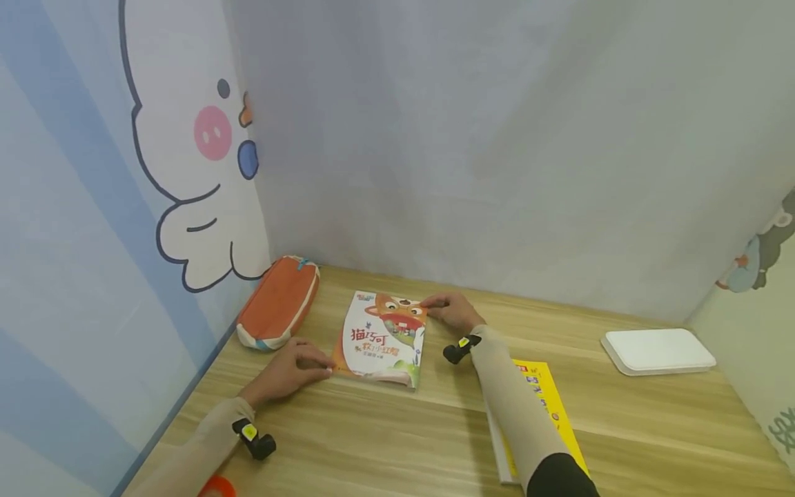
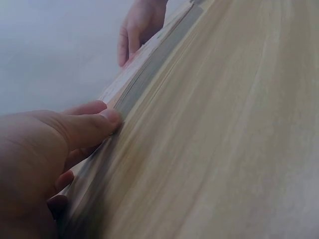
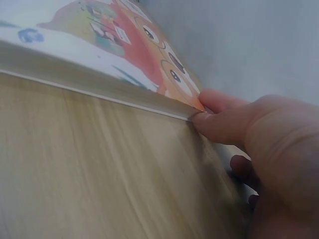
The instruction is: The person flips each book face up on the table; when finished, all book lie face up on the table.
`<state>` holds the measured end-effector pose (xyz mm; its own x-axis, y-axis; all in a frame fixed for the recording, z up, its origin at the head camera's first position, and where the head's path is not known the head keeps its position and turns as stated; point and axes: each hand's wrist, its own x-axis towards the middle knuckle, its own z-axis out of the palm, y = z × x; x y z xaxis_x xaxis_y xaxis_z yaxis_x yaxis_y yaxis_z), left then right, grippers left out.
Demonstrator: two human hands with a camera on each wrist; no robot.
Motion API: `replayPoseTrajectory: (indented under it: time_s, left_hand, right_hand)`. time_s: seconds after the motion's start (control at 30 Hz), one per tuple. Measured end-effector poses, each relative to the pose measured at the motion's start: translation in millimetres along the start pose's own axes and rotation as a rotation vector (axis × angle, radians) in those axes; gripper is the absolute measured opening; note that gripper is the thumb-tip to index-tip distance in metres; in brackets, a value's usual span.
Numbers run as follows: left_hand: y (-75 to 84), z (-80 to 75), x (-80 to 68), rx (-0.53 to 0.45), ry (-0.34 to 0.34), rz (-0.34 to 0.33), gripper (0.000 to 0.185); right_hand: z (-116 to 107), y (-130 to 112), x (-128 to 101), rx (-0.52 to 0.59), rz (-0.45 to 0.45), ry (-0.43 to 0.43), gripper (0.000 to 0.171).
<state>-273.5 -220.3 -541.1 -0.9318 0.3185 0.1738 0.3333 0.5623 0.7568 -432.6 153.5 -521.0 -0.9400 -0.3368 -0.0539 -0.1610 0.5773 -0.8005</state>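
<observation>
A children's picture book (image 1: 385, 338) with an orange cartoon cat on its white cover lies flat on the wooden table. At its near left corner my left hand (image 1: 290, 373) pinches it between thumb and index finger, the other fingers low beside the tabletop. Diagonally across, my right hand (image 1: 455, 312) pinches the far right corner. In the right wrist view, the thumb (image 3: 219, 128) presses the page edge while the index finger lies along the adjoining side. The left wrist view shows the left thumb (image 2: 94, 129) against the book's near edge.
Left of the book, an orange pencil case (image 1: 279, 304) sits by the wall. Under the right forearm lies a yellow book (image 1: 553, 393). A white flat case (image 1: 658, 351) stands at the far right. Part of a red ring-shaped object (image 1: 219, 487) shows beside the left sleeve.
</observation>
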Motion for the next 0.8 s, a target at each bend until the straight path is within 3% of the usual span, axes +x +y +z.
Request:
replayPoseTrajectory:
  time_s: [0.53,0.67,0.8]
  left_hand:
    - [-3.6,-3.1,-1.6,0.017,-0.011,-0.03,0.013]
    - [-2.7,-7.7,0.2,0.004,-0.061,0.02,0.014]
    - [7.0,-17.3,6.5,-0.002,-0.089,-0.001,0.02]
  right_hand:
    - [0.0,-11.1,-3.5,-0.05,-0.042,-0.01,0.024]
    - [-8.8,-15.5,-10.8,-0.11,-0.068,-0.051,0.026]
    - [-30.5,-18.7,-23.5,-0.131,-0.111,-0.048,0.035]
